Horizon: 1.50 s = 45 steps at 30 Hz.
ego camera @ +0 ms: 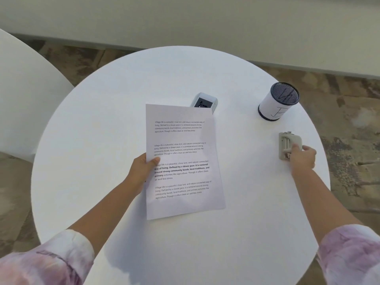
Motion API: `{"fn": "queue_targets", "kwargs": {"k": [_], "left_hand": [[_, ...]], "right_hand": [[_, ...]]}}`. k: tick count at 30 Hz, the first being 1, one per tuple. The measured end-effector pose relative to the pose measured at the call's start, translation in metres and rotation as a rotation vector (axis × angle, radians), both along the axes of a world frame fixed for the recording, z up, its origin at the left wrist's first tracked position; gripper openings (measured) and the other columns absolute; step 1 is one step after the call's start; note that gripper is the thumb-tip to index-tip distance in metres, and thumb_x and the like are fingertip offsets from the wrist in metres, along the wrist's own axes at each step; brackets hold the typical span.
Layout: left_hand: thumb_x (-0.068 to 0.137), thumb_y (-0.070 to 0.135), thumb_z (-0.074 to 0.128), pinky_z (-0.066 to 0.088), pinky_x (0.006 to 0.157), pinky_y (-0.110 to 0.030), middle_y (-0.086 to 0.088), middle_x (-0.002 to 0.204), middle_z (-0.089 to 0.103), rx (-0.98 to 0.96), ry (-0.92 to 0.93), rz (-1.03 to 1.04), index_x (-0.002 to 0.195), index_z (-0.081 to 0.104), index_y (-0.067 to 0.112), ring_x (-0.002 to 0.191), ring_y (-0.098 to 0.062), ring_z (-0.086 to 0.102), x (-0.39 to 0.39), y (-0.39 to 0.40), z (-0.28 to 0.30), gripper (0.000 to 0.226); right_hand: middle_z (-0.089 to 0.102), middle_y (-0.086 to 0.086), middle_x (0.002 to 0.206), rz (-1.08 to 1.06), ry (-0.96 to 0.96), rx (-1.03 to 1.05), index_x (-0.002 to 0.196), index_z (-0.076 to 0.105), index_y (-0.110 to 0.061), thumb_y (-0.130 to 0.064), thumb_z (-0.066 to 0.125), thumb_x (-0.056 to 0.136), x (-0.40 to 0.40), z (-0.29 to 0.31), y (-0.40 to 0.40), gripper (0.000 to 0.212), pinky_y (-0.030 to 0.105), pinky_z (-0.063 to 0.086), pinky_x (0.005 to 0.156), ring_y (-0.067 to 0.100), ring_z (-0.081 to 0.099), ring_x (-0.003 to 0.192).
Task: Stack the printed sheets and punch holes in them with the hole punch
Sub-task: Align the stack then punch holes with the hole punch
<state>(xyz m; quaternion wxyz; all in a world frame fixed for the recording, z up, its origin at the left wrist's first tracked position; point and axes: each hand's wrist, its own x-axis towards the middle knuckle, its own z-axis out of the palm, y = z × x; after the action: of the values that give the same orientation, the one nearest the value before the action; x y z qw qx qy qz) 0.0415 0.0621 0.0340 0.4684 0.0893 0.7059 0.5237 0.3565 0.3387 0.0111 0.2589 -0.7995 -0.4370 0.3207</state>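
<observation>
My left hand (141, 169) pinches white printed paper sheets (183, 161) at frame centre, over round white table (102, 140). My right hand (303, 159) grips small grey metal hole punch (287, 144), right of frame.

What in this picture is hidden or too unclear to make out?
Head view only:
- Small grey device: near part hidden behind the printed sheets.
- How many sheets: only the top one shows.
- Hole punch: near end covered by the right hand.
- Left hand: fingers hidden under the sheets.
- Mesh cup: contents unclear.
</observation>
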Motion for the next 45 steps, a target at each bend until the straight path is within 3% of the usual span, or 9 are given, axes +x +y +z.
{"fn": "queue_targets", "kwargs": {"k": [3,7,12,16,22,31,34,38,45], "left_hand": [[0.092,0.011,0.053,0.052,0.057,-0.017,-0.008,0.106,0.065,0.002,-0.007,-0.014,0.117,0.058,0.009,0.081,-0.013,0.064,0.002,-0.002,-0.002,0.026],[0.092,0.011,0.053,0.052,0.058,-0.018,-0.007,0.105,0.065,0.016,-0.02,-0.021,0.116,0.058,0.01,0.081,-0.012,0.065,0.006,-0.006,-0.001,0.025],[0.092,0.012,0.053,0.051,0.054,-0.016,0.003,0.094,0.067,0.029,-0.033,-0.038,0.11,0.059,0.016,0.069,-0.002,0.067,0.012,-0.011,0.003,0.02],[0.092,0.014,0.054,0.052,0.063,-0.027,0.002,0.095,0.068,0.017,-0.058,-0.071,0.105,0.061,0.019,0.08,-0.011,0.066,0.014,-0.017,0.003,0.016],[0.091,0.017,0.056,0.051,0.072,-0.031,0.004,0.092,0.069,0.002,-0.078,-0.101,0.099,0.063,0.023,0.084,-0.015,0.065,0.016,-0.019,0.003,0.013],[0.09,0.02,0.058,0.048,0.094,-0.05,-0.008,0.112,0.068,-0.035,-0.08,-0.2,0.117,0.061,0.017,0.104,-0.028,0.063,0.017,-0.022,0.006,0.027],[0.09,0.019,0.058,0.048,0.094,-0.051,-0.009,0.113,0.067,-0.047,-0.084,-0.194,0.116,0.061,0.016,0.104,-0.029,0.063,0.019,-0.024,0.004,0.026],[0.09,0.017,0.057,0.049,0.092,-0.047,-0.007,0.107,0.068,-0.04,-0.076,-0.162,0.106,0.063,0.02,0.094,-0.025,0.064,0.019,-0.027,0.002,0.017],[0.09,0.018,0.057,0.048,0.093,-0.048,-0.007,0.11,0.068,-0.029,-0.078,-0.189,0.113,0.062,0.017,0.101,-0.027,0.063,0.018,-0.025,0.003,0.023]], "right_hand": [[0.059,0.018,0.113,0.08,0.041,-0.003,0.111,0.054,-0.001,-0.034,0.049,0.092,0.008,-0.005,-0.002,0.038,0.033,0.039,0.071,0.024,0.052,0.09],[0.048,0.007,0.094,0.245,0.177,-0.055,0.096,0.046,-0.009,-0.029,0.045,0.095,0.013,0.0,-0.01,0.02,0.027,0.036,0.057,0.022,0.047,0.084],[0.054,0.013,0.097,0.32,0.493,-0.213,0.108,0.048,0.0,-0.019,0.044,0.096,0.016,0.022,-0.04,0.023,0.024,0.048,0.064,0.016,0.052,0.077],[0.053,0.009,0.081,0.204,0.761,-0.356,0.098,0.051,-0.005,-0.006,0.041,0.09,0.011,0.039,-0.078,0.013,0.02,0.05,0.048,0.018,0.052,0.068],[0.063,-0.002,0.073,0.272,0.935,-0.476,0.101,0.061,-0.019,-0.018,0.042,0.087,0.008,0.041,-0.125,0.024,0.024,0.049,0.054,0.012,0.057,0.059],[0.065,0.011,0.11,0.539,0.912,-0.501,0.115,0.062,-0.008,-0.035,0.074,0.069,-0.003,0.036,-0.143,0.055,0.033,0.057,0.071,0.022,0.065,0.093],[0.065,0.013,0.113,0.562,0.916,-0.507,0.119,0.058,-0.005,-0.028,0.063,0.08,-0.003,0.036,-0.146,0.046,0.033,0.058,0.073,0.024,0.064,0.096],[0.068,0.014,0.109,0.608,0.899,-0.52,0.116,0.062,-0.004,-0.046,0.085,0.051,-0.002,0.036,-0.148,0.08,0.029,0.057,0.068,0.022,0.066,0.093],[0.07,0.01,0.107,0.648,0.859,-0.483,0.115,0.062,-0.007,-0.053,0.085,0.045,0.001,0.034,-0.147,0.087,0.025,0.056,0.07,0.017,0.068,0.093]]}}
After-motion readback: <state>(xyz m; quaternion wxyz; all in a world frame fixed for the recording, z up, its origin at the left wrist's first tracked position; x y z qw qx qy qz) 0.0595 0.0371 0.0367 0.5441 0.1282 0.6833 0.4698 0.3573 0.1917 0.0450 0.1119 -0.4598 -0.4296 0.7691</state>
